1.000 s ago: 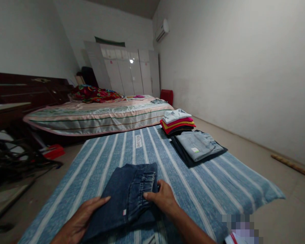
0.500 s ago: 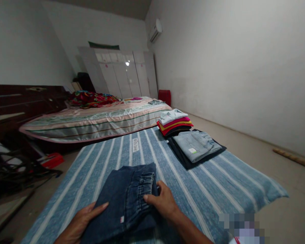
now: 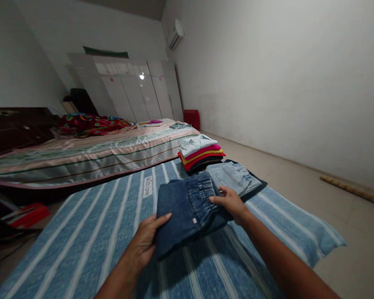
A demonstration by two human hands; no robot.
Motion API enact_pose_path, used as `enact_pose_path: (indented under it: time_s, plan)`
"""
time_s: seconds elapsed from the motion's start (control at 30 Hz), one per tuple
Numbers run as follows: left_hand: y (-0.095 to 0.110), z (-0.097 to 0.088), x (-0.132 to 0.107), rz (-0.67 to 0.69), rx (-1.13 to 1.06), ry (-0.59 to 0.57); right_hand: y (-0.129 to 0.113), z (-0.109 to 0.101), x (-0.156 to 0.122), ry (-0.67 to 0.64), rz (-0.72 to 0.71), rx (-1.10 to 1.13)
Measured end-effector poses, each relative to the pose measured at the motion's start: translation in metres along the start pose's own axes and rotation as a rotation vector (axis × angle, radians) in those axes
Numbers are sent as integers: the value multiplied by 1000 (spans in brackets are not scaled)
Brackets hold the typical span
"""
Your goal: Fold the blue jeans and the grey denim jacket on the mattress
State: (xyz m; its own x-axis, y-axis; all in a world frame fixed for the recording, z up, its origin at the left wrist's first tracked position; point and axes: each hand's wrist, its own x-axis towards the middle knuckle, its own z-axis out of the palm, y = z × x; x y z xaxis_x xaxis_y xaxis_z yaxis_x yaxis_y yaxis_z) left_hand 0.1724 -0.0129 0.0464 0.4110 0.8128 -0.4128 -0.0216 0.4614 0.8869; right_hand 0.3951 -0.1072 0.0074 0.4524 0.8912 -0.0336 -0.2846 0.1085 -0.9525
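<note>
1. Left hand (image 3: 145,243): lying flat, fingers spread under the near edge of the folded dark-blue denim jeans (image 3: 187,207), supporting them.
2. Right hand (image 3: 230,201): pinching the jeans' gathered waistband, keeping the fold together above the blue-and-white striped mattress (image 3: 81,249).
3. Folded pale-blue denim garment (image 3: 233,176): lying just beyond.
4. Stack of folded coloured shirts (image 3: 201,153): sitting behind it.
5. Striped bed (image 3: 81,153): standing farthest.
</note>
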Motion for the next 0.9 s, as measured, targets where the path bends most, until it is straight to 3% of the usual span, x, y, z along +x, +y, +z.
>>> enact_pose_path:
  time_s: [0.23,0.37,0.5,0.6,0.77,0.9]
  plan:
    - [7,119,64,67,-145,-181,-83,-107,68,44,41,-197]
    - [-14,163,103,32,-144,-193,-86,-150,103,100,116,-251]
    - [-38,173,129,-29,-78,-141,-56,-172,116,147,168,-249]
    - [-40,172,133,-30,-57,-139,-44,-178,117,162,144,-203]
    - [-31,175,126,13,-80,-150,-53,-181,121,199,123,-194]
    - [-35,177,125,-20,-77,-140,-56,-180,121,204,136,-231]
